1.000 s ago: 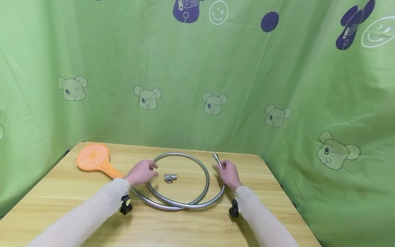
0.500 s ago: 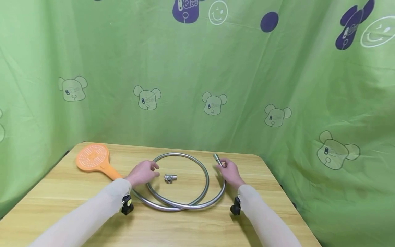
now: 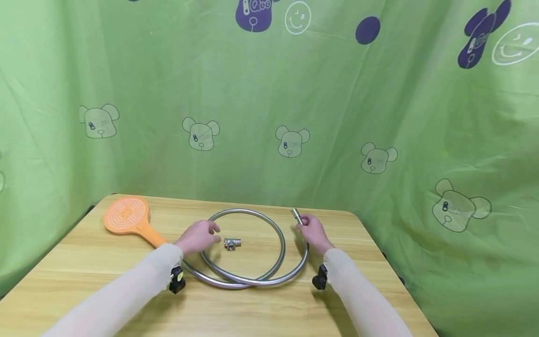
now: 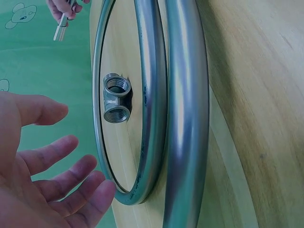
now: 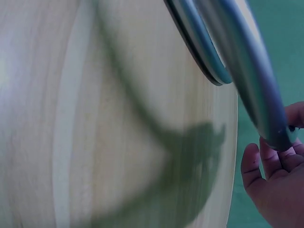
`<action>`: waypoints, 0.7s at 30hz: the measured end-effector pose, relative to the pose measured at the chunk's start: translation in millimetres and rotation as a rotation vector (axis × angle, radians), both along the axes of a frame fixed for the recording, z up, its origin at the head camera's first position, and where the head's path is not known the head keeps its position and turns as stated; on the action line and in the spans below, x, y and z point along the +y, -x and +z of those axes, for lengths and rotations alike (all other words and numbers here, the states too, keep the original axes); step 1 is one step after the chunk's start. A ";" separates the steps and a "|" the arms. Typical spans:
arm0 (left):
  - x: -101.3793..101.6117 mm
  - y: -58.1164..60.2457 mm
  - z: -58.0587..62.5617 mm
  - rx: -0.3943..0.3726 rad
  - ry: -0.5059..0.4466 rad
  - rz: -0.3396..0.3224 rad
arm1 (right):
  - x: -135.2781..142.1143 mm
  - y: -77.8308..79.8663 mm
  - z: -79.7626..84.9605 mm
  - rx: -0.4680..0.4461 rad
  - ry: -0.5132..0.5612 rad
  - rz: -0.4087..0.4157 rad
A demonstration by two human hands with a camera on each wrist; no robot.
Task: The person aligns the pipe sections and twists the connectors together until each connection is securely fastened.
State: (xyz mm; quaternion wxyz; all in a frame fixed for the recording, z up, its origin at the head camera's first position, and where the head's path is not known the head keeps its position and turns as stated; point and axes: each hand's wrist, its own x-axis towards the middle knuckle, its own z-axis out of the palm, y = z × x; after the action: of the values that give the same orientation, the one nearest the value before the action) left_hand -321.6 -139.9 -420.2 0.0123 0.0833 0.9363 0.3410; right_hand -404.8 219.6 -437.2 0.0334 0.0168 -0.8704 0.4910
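A metal shower hose (image 3: pixel 269 282) lies in loops on the wooden table. My right hand (image 3: pixel 315 235) grips it just below its end connector (image 3: pixel 296 214), which points up and away. In the right wrist view the fingers (image 5: pixel 271 161) curl round the hose. Inside the loop lies a small metal tee fitting (image 3: pixel 231 244); its threaded openings show in the left wrist view. To the left of the fitting hovers my left hand (image 3: pixel 199 237), fingers (image 4: pixel 57 154) loosely spread and holding nothing. An orange shower head (image 3: pixel 127 215) lies at the left, its handle end hidden by the left wrist.
The light wooden table (image 3: pixel 252 311) has rounded far corners. Green curtains (image 3: pixel 248 178) with bear prints hang behind it and along both sides. Each wrist wears a small black camera (image 3: pixel 177 281).
My left hand has shifted slightly right, closer to the tee fitting. The right hand and the hose end have moved a little to the right. The shower head and fitting stay put.
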 end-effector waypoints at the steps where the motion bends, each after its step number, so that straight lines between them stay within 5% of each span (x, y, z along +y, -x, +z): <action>1: 0.6 0.4 -0.1 0.000 0.004 0.000 | 0.3 0.4 0.4 0.004 -0.010 -0.005; 21: 18.5 13.5 -10.8 -0.018 0.037 -0.021 | -1.0 3.9 0.0 0.023 -0.011 -0.018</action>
State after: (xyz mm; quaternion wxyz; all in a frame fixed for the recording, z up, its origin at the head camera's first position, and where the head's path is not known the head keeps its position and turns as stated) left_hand -335.2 -121.4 -431.0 0.0260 0.0895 0.9413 0.3244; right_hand -408.7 218.7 -437.2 0.0477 0.0150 -0.8726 0.4858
